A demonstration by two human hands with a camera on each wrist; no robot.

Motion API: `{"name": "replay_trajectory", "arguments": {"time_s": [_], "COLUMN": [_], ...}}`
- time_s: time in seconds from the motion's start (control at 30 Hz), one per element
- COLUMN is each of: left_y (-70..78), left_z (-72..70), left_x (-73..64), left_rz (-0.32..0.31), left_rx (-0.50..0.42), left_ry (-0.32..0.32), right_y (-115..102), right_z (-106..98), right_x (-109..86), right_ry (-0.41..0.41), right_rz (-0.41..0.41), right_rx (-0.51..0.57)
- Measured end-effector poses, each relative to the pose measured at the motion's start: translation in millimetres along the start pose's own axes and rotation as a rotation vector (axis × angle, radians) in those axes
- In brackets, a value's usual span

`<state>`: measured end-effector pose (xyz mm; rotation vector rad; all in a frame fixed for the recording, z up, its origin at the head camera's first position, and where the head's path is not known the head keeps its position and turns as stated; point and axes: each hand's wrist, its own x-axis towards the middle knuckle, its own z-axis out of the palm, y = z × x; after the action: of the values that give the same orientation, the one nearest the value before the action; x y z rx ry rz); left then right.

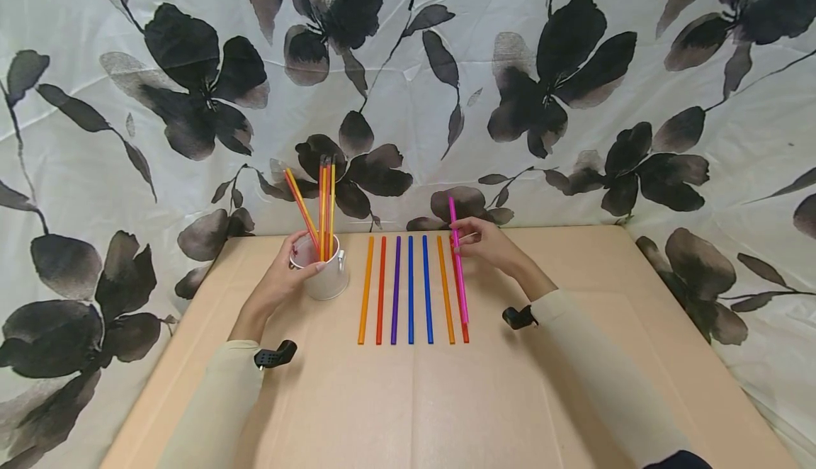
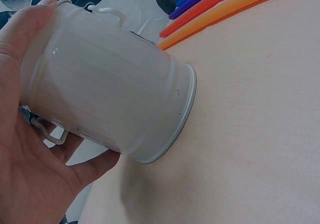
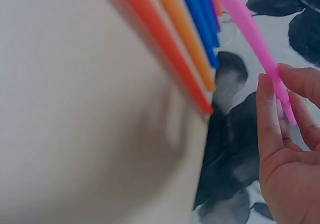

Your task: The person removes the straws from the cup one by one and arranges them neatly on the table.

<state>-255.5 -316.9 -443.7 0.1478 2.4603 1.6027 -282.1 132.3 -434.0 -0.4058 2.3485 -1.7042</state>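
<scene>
The right hand (image 1: 481, 242) has its fingers pinched round a pink stick (image 1: 460, 278) near its far end, holding it above the right end of a row of seven sticks (image 1: 411, 290): orange, red, purple, two blue, orange, red. The left hand (image 1: 285, 270) curls round a white cup (image 1: 328, 283) holding upright sticks (image 1: 322, 207). Below spreads the pale worktop (image 1: 478, 398); behind hangs flowered cloth (image 1: 408, 100).

On the beige counter (image 1: 484, 398), seven slim coloured sticks (image 1: 411, 290) lie right of a white cylindrical cup (image 1: 327, 283) containing slim red-and-orange sticks (image 1: 322, 207).
</scene>
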Motion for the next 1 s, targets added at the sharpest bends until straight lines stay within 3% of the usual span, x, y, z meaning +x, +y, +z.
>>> {"name": "replay_trajectory", "arguments": {"time_s": [0.2, 0.57, 0.83, 1.0], "left_y": [23.4, 22.6, 24.7, 24.2], "left_z": [-2.4, -7.4, -3.5, -1.1], "left_x": [-16.2, -21.3, -29.0, -32.7], "left_rz": [-0.015, -0.021, -0.021, -0.016], "left_rx": [-0.020, -0.030, -0.021, -0.014], "left_ry": [-0.034, -0.058, -0.046, -0.041], "right_y": [20.8, 40.9, 35.5, 34.9], "right_z": [-3.3, 6.6, 14.0, 16.5], "right_x": [-11.7, -27.7, -32.0, -33.4], "right_ry": [-0.003, 0.013, 0.018, 0.015], "right_rz": [0.073, 0.215, 0.231, 0.258], "right_rx": [-0.045, -0.092, -0.263, -0.293]}}
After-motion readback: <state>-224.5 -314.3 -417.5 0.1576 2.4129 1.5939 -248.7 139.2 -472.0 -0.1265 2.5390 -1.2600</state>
